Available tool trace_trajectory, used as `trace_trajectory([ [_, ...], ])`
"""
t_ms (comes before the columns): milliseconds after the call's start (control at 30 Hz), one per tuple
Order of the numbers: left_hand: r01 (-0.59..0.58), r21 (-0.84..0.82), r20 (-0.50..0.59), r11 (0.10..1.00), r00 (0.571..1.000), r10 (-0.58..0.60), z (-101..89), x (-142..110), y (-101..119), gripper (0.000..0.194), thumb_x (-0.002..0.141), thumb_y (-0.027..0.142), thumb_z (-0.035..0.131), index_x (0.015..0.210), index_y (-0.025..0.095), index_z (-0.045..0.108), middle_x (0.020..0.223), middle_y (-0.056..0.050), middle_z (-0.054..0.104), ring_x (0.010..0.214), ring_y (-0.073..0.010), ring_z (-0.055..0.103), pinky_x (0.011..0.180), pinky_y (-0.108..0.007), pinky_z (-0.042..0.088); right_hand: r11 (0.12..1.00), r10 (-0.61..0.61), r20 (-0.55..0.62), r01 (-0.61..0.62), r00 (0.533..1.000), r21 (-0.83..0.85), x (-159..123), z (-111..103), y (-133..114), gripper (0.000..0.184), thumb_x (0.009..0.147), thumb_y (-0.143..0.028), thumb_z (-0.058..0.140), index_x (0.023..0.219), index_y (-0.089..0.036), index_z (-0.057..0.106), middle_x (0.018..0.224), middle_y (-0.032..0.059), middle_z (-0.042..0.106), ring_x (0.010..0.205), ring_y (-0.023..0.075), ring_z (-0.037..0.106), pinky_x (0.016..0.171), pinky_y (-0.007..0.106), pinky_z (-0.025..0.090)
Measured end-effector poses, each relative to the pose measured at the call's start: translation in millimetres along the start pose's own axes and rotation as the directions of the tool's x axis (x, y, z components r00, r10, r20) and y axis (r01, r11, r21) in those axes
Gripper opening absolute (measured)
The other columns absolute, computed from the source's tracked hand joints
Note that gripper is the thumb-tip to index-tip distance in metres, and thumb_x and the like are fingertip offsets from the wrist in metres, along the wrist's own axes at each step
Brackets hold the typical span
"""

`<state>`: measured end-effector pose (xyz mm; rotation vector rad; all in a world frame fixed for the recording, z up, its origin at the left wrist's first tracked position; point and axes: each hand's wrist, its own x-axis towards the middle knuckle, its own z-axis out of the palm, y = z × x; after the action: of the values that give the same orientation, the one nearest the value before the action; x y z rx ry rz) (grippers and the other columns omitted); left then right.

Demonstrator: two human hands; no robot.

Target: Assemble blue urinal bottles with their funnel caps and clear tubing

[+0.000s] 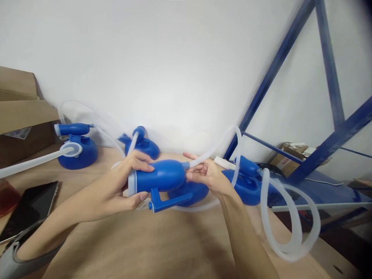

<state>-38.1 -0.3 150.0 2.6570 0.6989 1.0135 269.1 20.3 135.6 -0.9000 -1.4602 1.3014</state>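
Note:
My left hand (128, 184) is wrapped around the pale-rimmed end of a blue plastic urinal funnel (162, 174), thumb below and fingers on top. The funnel lies sideways, with a blue hinged arm (171, 201) on its underside. At its narrow right end, a translucent hose (207, 154) meets a small clear connector (186, 165). My right hand (207, 176) is closed at this joint, thumb and finger pinching the hose end; some fingertips are hidden. Behind the funnel stands a blue urinal bottle (192, 193), partly covered.
More blue bottles with hoses stand left (80, 153), at the wall (148, 149) and right (247, 186). A coiled hose (293, 240) hangs over the table's right edge. A phone (31, 209) and cardboard box (26, 116) are left; a blue metal rack (270, 77) rises right.

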Motion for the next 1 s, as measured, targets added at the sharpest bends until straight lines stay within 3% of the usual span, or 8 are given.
trace_trajectory([
  [233, 0.044, -0.002, -0.113, 0.999, 0.993, -0.044, -0.7, -2, -1, 0.033, 0.103, 0.03, 0.057, 0.133, 0.028, 0.045, 0.139, -0.009, 0.053, 0.133, -0.0272, 0.053, 0.103, -0.037, 0.053, 0.987, -0.023, 0.032, 0.018, 0.999, 0.159, 4, 0, 0, 0.042, 0.07, -0.04, 0.096, 0.104, -0.019, 0.081, 0.092, 0.0071, 0.083, 0.086, 0.0192, 0.077, 0.083, 0.031, 0.06],
  [367, 0.045, 0.01, -0.172, 0.999, 0.984, -0.042, 3.0, -2, -4, 0.034, 0.102, 0.03, 0.059, 0.133, 0.028, 0.046, 0.135, -0.008, 0.055, 0.133, -0.0271, 0.054, 0.106, -0.037, 0.052, 0.966, -0.008, 0.038, -0.002, 0.999, 0.26, 6, 2, 2, 0.036, 0.074, -0.05, 0.093, 0.088, -0.018, 0.081, 0.094, 0.008, 0.082, 0.089, 0.0183, 0.077, 0.087, 0.03, 0.061],
  [633, 0.057, 0.028, -0.178, 0.998, 0.983, -0.051, 5.0, -1, -5, 0.035, 0.102, 0.031, 0.059, 0.134, 0.03, 0.046, 0.137, -0.006, 0.055, 0.136, -0.0258, 0.052, 0.108, -0.035, 0.051, 0.973, -0.059, -0.044, 0.067, 0.997, 0.219, 10, 10, 11, 0.038, 0.069, -0.045, 0.096, 0.091, -0.018, 0.081, 0.09, 0.0064, 0.079, 0.084, 0.018, 0.073, 0.087, 0.032, 0.059],
  [700, 0.047, 0.03, -0.173, 0.998, 0.984, -0.041, 5.3, 0, -5, 0.035, 0.101, 0.031, 0.059, 0.134, 0.03, 0.046, 0.137, -0.005, 0.055, 0.135, -0.0257, 0.052, 0.108, -0.035, 0.051, 0.972, -0.075, -0.055, 0.085, 0.996, 0.219, 10, 12, 12, 0.044, 0.067, -0.043, 0.098, 0.097, -0.018, 0.08, 0.084, 0.0039, 0.076, 0.081, 0.0176, 0.072, 0.085, 0.032, 0.058],
  [767, 0.042, 0.03, -0.166, 0.999, 0.985, -0.037, 4.9, 0, -4, 0.035, 0.101, 0.03, 0.059, 0.134, 0.03, 0.047, 0.137, -0.006, 0.056, 0.133, -0.0259, 0.054, 0.106, -0.036, 0.052, 0.971, -0.077, -0.055, 0.088, 0.995, 0.223, 9, 13, 12, 0.059, 0.065, -0.04, 0.099, 0.115, -0.018, 0.077, 0.077, -0.0007, 0.071, 0.077, 0.0157, 0.069, 0.082, 0.03, 0.057],
  [867, 0.04, 0.026, -0.126, 0.999, 0.991, -0.037, 1.9, 1, -3, 0.034, 0.101, 0.03, 0.059, 0.133, 0.029, 0.047, 0.135, -0.007, 0.056, 0.128, -0.0261, 0.057, 0.102, -0.037, 0.054, 0.979, -0.065, -0.028, 0.069, 0.998, 0.192, 7, 13, 9, 0.09, 0.067, -0.037, 0.098, 0.146, -0.017, 0.059, 0.069, -0.0057, 0.066, 0.07, 0.0131, 0.066, 0.076, 0.027, 0.055],
  [1000, 0.044, 0.017, -0.017, 0.999, 0.999, -0.044, -5.1, 1, -3, 0.033, 0.1, 0.031, 0.061, 0.13, 0.027, 0.048, 0.134, -0.009, 0.057, 0.122, -0.0255, 0.061, 0.094, -0.035, 0.056, 0.989, 0.003, 0.037, -0.008, 0.999, 0.15, 5, 13, 8, 0.112, 0.066, -0.032, 0.098, 0.16, -0.018, 0.04, 0.074, -0.0055, 0.07, 0.07, 0.0128, 0.066, 0.071, 0.025, 0.054],
])
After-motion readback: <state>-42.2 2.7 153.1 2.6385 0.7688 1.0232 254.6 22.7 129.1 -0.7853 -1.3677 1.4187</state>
